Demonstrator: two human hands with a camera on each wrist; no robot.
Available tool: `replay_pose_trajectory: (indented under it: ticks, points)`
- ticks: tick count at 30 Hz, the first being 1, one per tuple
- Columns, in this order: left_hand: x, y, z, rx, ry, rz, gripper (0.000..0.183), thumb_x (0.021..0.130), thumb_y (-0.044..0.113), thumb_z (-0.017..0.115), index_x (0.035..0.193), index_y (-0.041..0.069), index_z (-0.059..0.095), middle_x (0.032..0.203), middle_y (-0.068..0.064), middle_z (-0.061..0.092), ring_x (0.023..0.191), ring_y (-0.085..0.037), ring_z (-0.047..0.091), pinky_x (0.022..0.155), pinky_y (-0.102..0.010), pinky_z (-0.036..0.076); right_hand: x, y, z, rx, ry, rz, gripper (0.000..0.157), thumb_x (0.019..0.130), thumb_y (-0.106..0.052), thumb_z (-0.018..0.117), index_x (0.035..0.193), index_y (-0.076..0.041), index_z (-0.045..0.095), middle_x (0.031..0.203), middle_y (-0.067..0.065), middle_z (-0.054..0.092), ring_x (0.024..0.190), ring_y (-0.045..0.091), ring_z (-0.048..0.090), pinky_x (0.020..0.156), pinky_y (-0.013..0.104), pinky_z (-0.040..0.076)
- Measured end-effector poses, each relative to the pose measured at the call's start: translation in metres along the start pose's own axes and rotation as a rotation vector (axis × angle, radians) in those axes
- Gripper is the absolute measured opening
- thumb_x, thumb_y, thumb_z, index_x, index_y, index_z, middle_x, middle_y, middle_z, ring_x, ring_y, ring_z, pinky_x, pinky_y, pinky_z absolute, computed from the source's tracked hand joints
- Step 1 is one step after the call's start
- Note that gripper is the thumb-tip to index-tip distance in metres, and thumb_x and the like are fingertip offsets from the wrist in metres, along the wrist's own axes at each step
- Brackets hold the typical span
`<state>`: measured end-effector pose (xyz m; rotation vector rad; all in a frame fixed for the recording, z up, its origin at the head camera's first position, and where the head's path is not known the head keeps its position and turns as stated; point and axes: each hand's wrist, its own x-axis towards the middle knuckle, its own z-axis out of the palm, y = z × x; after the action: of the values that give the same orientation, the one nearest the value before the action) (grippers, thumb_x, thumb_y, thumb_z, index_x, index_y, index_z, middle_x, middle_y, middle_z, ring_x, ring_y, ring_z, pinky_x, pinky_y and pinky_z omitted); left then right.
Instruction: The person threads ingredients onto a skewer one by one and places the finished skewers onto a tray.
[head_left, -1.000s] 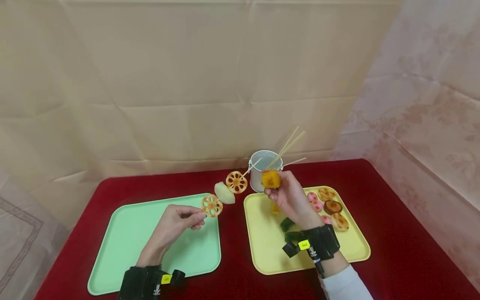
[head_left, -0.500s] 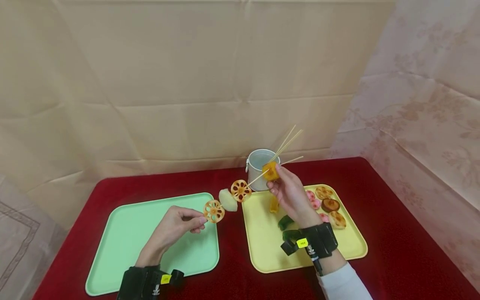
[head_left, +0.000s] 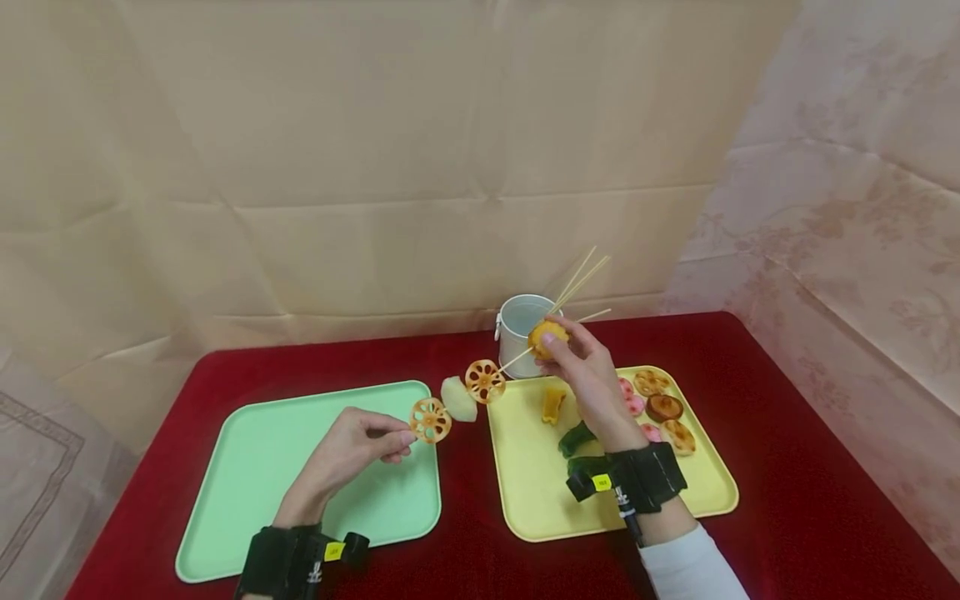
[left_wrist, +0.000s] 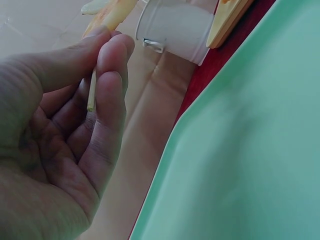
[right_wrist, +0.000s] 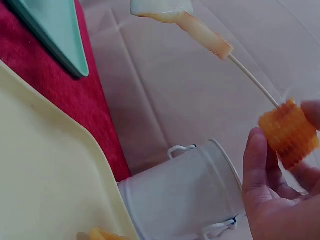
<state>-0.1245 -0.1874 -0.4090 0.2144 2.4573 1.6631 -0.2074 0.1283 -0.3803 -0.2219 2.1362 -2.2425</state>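
Observation:
My left hand pinches the lower end of a bamboo skewer; in the left wrist view its blunt end pokes out below the thumb and fingers. Threaded on it are a lotus root slice by my fingertips, a pale whitish slice and a second lotus root slice. With thumb and fingers my right hand holds a yellow-orange corn piece at the skewer's far end. The skewer's tip meets the corn and is hidden there; how deep it goes I cannot tell.
A white metal bucket with several bare skewers stands behind my right hand. Below that hand, a yellow tray bears another yellow piece, green pieces, pink pieces and browned slices. A green tray lies at left.
The skewer has tilted flatter and shifted slightly right. My right hand has brought the corn from above the skewer's tip onto its line, and the corn now meets the tip.

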Motion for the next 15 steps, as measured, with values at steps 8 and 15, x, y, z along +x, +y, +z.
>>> replay_pose_trajectory:
  ticks: [8, 15]
  points:
    - [0.005, -0.001, 0.011, -0.063, -0.016, 0.009, 0.029, 0.084, 0.02, 0.073, 0.099, -0.005, 0.074, 0.079, -0.012, 0.071, 0.07, -0.021, 0.067, 0.068, -0.03, 0.055, -0.005, 0.003, 0.01, -0.108, -0.085, 0.04, 0.057, 0.087, -0.041, 0.068, 0.124, -0.001, 0.056, 0.112, 0.015, 0.062, 0.099, 0.028, 0.062, 0.087, 0.029, 0.051]
    - [0.009, -0.002, 0.019, -0.017, 0.045, 0.004, 0.028, 0.084, 0.023, 0.073, 0.098, -0.001, 0.075, 0.079, -0.011, 0.071, 0.071, -0.022, 0.067, 0.067, -0.03, 0.055, -0.008, 0.006, 0.013, -0.126, -0.064, 0.072, 0.058, 0.084, -0.044, 0.07, 0.121, -0.002, 0.057, 0.112, 0.014, 0.063, 0.097, 0.023, 0.063, 0.087, 0.032, 0.05]
